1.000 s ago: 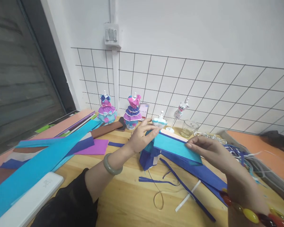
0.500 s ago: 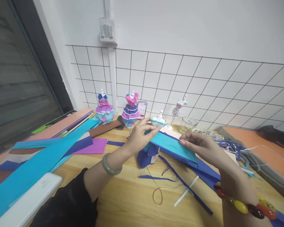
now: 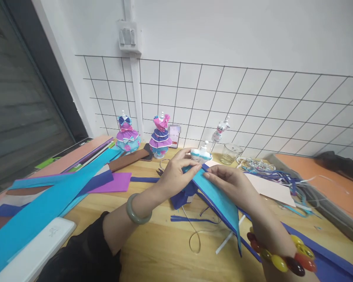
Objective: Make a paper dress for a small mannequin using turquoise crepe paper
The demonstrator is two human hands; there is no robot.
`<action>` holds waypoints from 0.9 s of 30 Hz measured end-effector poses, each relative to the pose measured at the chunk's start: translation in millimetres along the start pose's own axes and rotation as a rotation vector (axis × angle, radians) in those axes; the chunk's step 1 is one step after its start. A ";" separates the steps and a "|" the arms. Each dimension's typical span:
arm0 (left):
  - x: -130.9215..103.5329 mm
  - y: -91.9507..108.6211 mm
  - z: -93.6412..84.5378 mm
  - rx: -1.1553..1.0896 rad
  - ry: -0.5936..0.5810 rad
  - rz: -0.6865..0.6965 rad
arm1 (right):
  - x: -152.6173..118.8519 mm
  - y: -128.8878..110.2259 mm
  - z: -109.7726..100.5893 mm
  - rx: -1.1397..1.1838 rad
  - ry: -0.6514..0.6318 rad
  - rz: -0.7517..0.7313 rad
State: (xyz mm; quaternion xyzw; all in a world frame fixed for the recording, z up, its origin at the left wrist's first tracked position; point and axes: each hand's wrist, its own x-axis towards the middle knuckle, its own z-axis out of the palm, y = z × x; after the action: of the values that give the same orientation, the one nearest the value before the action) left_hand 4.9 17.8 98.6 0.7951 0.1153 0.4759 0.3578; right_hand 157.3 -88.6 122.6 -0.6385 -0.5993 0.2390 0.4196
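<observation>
Pinching blue strip (image 3: 222,192) with left hand (image 3: 176,174) and right hand (image 3: 233,182) close together, over wood table (image 3: 147,250), facing white wall (image 3: 223,31) and grid (image 3: 180,62); near glass (image 3: 231,154)

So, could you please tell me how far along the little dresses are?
The navy-bowed dress and pink-topped dress look finished, with full skirts. In hand is the white-topped form: the left hand and right hand pinch a turquoise strip beside it. The strip's far end hangs loose, so attaching it seems left, perhaps also skirting the patterned form, which shows none.
</observation>
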 end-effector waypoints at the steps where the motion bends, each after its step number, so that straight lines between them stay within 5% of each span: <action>1: 0.2 0.1 -0.5 0.006 0.004 -0.010 | -0.2 -0.2 -0.5 -0.020 0.013 -0.007; 12: 2.1 0.9 -2.7 -0.005 0.011 -0.029 | -6.0 -5.3 -14.8 -0.226 0.099 -0.211; 27: -0.4 4.3 -1.4 -0.023 -0.027 0.001 | -5.3 -1.4 -6.3 -0.301 0.231 -0.204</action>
State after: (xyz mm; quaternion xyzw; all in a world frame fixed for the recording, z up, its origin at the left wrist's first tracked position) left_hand 2.9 15.2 101.6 0.7975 0.1045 0.4665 0.3680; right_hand 160.7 -95.4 126.1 -0.6531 -0.6377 0.0286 0.4074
